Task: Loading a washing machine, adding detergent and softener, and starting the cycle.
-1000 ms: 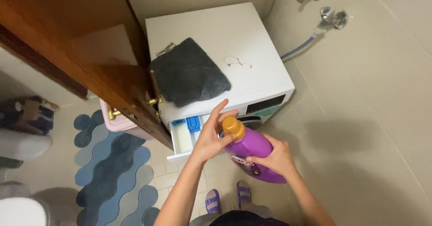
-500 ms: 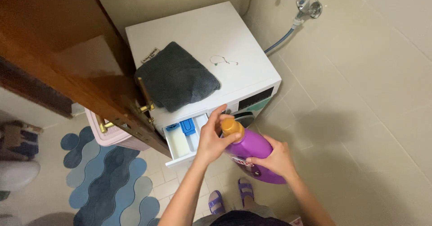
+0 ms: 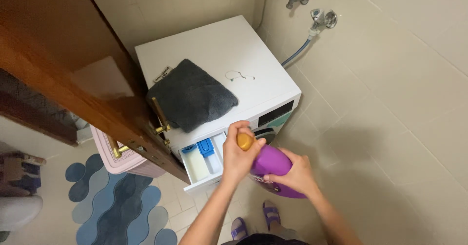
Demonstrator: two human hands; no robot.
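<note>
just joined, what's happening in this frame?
A person stands at a white washing machine whose detergent drawer is pulled open. The right hand holds a purple bottle by its body, tilted toward the drawer, while the left hand grips the orange cap. A folded dark grey towel lies on top of the machine, beside an open wooden door.

Both forearms are stretched forward and angled together. The left hand (image 3: pixel 237 153) is curled tight; the right hand (image 3: pixel 291 173) is wrapped in a closed grip.
</note>
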